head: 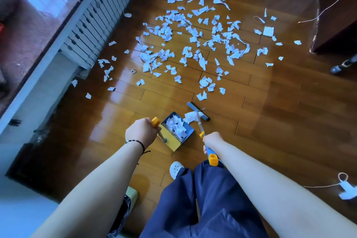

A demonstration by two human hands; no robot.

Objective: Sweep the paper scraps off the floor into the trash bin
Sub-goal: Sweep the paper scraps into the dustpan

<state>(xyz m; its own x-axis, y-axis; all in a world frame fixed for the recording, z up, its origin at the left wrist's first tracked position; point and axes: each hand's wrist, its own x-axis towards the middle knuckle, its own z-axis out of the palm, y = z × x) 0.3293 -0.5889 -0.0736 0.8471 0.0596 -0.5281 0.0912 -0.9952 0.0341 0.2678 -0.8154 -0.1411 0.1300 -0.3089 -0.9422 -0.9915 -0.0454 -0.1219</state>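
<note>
Scraps [193, 44] lay scattered over the wood floor [289, 112] toward 12 o'clock, with a heap already in the dustpan [188, 131] near centre. The broom head [198, 113] sat at the pan's 1 o'clock lip, touching one large white scrap. The left hand [141, 131] was curled round the pan's yellow handle; the right hand [212, 140] gripped the broom shaft [200, 127]. A radiator [96, 17] stood at 10 o'clock. At 7 o'clock, a black-lined bin [123, 212] showed partly behind the left forearm.
</note>
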